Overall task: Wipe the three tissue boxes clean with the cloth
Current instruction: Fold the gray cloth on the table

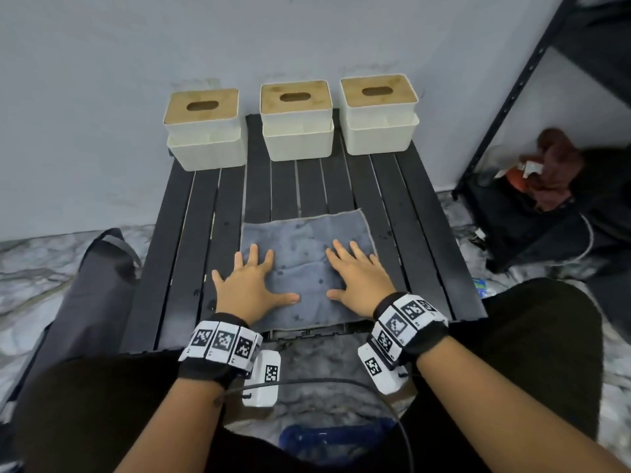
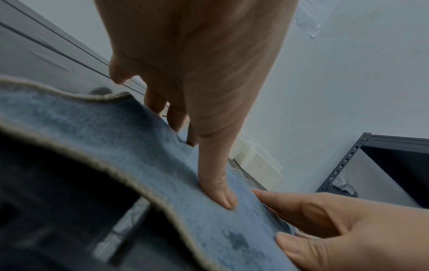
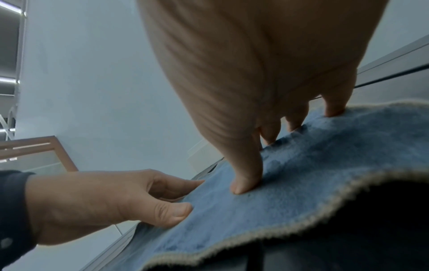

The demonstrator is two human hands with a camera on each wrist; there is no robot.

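Note:
Three white tissue boxes with wooden lids stand in a row at the far edge of the black slatted table point(image 1: 184, 254): left box point(image 1: 204, 129), middle box point(image 1: 296, 119), right box point(image 1: 378, 114). A grey-blue cloth point(image 1: 307, 240) lies spread flat at the near middle of the table. My left hand point(image 1: 254, 285) rests flat on the cloth's left edge, fingers straight and spread. My right hand point(image 1: 358, 274) lies flat on its right part. In the wrist views the cloth point(image 2: 148, 146) point(image 3: 325, 161) sits under both thumbs and its near hem hangs over the table's front edge.
A blue-grey wall rises right behind the boxes. A dark metal shelf rack point(image 1: 512, 97) stands at the right with reddish cloth bundles point(image 1: 549, 169) on the floor beside it. A dark bag point(image 1: 92, 285) lies left of the table. My knees flank the table's near edge.

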